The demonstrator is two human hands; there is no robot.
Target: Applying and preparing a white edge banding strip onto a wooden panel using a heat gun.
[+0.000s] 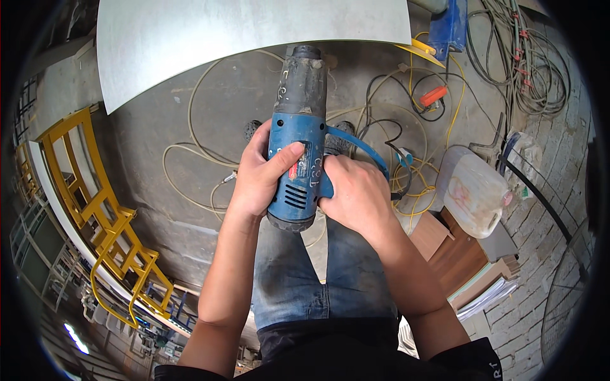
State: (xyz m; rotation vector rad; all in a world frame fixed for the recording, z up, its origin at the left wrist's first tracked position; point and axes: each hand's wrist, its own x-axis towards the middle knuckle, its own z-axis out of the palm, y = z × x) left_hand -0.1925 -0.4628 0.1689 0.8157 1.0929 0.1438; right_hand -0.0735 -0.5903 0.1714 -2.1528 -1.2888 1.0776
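Observation:
In front of my lap I hold a blue heat gun (293, 130) with a scuffed dark barrel. Its short black nozzle points away from me, just under the edge of a pale sheet panel (254, 22). My left hand (257, 178) is closed round the left side of the blue body, thumb lying over the top near the label. On the right, my right hand (357, 193) is wrapped round the handle behind the curved blue guard. The fingers of that hand are mostly hidden, so the trigger cannot be made out.
Loose hoses and cables (406, 127) coil across the floor ahead and right. A yellow metal frame (108, 203) stands at left. To the right are a translucent plastic jug (473, 190), wooden boards (460, 257) and a wire fan guard (569, 298) by a white brick wall.

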